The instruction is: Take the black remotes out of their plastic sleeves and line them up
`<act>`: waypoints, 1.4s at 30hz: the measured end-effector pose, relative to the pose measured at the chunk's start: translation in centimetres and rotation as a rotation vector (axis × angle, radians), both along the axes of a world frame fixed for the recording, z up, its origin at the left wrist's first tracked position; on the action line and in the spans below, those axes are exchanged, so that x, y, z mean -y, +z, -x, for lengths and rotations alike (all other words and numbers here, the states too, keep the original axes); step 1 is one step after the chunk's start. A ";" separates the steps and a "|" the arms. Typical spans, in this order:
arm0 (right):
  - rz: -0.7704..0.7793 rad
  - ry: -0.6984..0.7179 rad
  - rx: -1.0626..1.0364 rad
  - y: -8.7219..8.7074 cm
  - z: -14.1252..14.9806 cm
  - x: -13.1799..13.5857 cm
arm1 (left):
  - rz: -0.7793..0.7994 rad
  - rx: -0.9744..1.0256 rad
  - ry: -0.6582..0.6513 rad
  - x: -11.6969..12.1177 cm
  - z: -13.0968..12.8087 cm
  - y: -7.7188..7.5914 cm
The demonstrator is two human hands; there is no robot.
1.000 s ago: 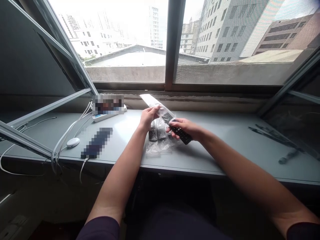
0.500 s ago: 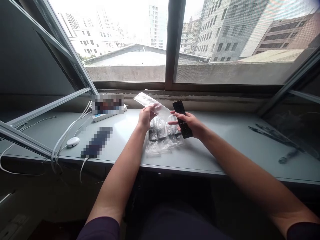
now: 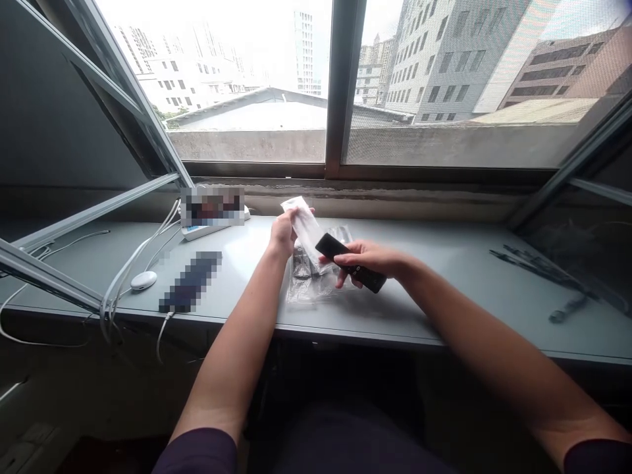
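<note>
My left hand (image 3: 285, 232) is closed on a narrow clear plastic bag (image 3: 307, 230), which slants down to the right. In my right hand (image 3: 370, 260) lies a black remote control (image 3: 351, 263), gripped between thumb and fingers. Its upper end points left, close beside the lower end of the bag. Beneath both hands, on the table, are several clear plastic packages (image 3: 307, 289) with dark items inside. My right hand and the bag hide part of them.
The grey table (image 3: 444, 289) runs along a window. At left are a power strip (image 3: 217, 227), white cables (image 3: 118, 283), a white round device (image 3: 144, 281) and a blurred-out dark object (image 3: 192, 283). Dark cables (image 3: 538, 266) lie at right, below a metal frame.
My right hand has tilted the remote control from nearly upright to slanting left and lowered it slightly. The plastic bag now hangs more steeply, its lower end nearer the remote.
</note>
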State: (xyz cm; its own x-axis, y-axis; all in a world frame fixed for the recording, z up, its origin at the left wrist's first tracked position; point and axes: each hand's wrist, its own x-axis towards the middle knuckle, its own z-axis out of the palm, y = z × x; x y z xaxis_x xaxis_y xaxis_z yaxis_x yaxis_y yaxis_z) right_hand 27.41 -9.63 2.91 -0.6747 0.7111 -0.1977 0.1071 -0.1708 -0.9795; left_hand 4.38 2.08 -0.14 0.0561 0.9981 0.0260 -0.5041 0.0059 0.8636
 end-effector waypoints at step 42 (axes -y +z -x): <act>0.225 -0.307 -0.329 -1.4 0.7 -1.7 | -0.427 -0.659 -0.040 3.2 0.8 3.3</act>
State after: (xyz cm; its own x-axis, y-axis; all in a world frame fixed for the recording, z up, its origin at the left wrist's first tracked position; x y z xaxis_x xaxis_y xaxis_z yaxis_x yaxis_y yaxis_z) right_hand 26.74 -7.90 1.46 -0.4930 0.8510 -0.1811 -0.2897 -0.3569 -0.8881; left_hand 3.55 -1.15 3.19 0.2289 0.9061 0.3558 0.1066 -0.3867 0.9160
